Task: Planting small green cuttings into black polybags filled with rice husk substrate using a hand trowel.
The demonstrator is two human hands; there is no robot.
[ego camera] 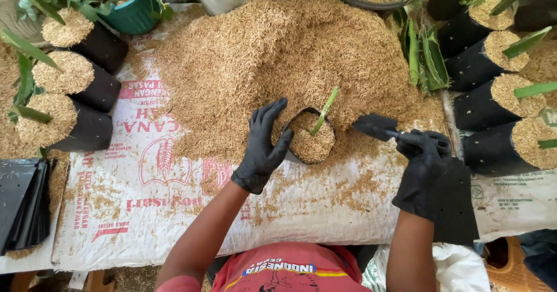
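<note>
My left hand (264,147), in a black glove, cups the left side of a small black grow bag (292,154) filled with rice husk, from which a green shoot (324,111) sticks up. My right hand (422,165), also in a black glove, grips the handle of a dark trowel (376,126) whose blade points left, just right of the bag. Behind both lies a big heap of rice husk (278,54) on a white printed sack (174,199).
Filled black grow bags stand at left (87,129) and at right (493,103). A stack of flat empty black bags (23,202) lies at lower left, another (458,205) under my right wrist. Loose green cuttings (426,57) and potted plants (133,10) line the back.
</note>
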